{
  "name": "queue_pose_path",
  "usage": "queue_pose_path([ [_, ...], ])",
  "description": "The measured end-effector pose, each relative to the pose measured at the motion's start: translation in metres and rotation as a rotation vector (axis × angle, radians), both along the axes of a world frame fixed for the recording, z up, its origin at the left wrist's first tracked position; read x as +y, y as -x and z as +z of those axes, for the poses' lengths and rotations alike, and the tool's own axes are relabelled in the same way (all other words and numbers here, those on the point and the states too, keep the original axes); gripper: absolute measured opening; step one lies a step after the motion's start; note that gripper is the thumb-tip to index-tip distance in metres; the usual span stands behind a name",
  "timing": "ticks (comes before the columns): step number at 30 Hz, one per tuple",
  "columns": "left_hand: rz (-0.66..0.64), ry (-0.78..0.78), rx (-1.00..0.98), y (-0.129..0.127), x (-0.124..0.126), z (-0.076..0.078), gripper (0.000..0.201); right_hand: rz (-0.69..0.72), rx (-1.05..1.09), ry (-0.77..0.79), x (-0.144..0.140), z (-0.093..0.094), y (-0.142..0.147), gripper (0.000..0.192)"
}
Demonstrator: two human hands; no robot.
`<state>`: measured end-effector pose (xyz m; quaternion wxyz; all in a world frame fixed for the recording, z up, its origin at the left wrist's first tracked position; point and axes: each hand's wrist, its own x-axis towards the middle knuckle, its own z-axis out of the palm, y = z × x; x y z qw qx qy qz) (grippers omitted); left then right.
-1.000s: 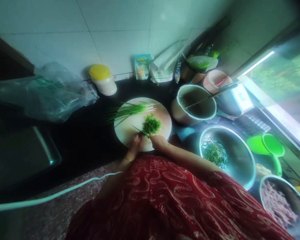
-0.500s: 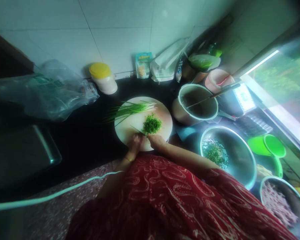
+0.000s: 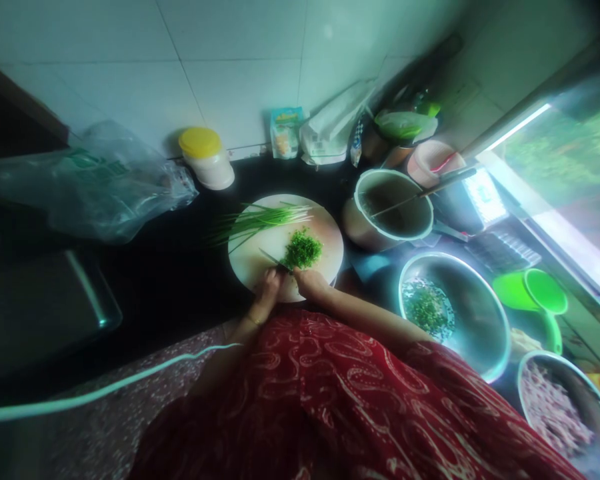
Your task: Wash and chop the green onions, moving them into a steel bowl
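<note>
Left hand [image 3: 269,288] rests curled at the near edge of the round cutting board [image 3: 253,263], fingers closed, apparently on a thin knife [image 3: 275,260]; grip too small and blurred to confirm. Right hand [image 3: 311,283] lies just beside it, fingers bent, touching the heap of chopped greens [image 3: 303,249]. Uncut green stalks [image 3: 260,219] lie across the far side of the board. To the right: a pot [image 3: 393,210], then a steel bowl [image 3: 473,320] holding more chopped greens.
</note>
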<state>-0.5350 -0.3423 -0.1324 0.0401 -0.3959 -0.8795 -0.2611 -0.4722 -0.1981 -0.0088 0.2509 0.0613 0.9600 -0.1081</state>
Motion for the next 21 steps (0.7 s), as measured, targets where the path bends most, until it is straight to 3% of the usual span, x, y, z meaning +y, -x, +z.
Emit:
queue_pose_path([
  [5,-0.042,0.068,0.028,-0.005,-0.004,0.014,0.028,-0.006,0.018,0.008,0.006,0.004,-0.003,0.036],
  [10,0.051,-0.020,0.009,-0.008,0.000,0.009,0.023,0.040,0.018,-0.019,0.003,0.015,-0.014,0.036],
  [21,0.053,0.031,0.082,-0.009,0.000,0.009,0.017,0.059,-0.034,-0.036,-0.008,0.029,-0.007,0.034],
])
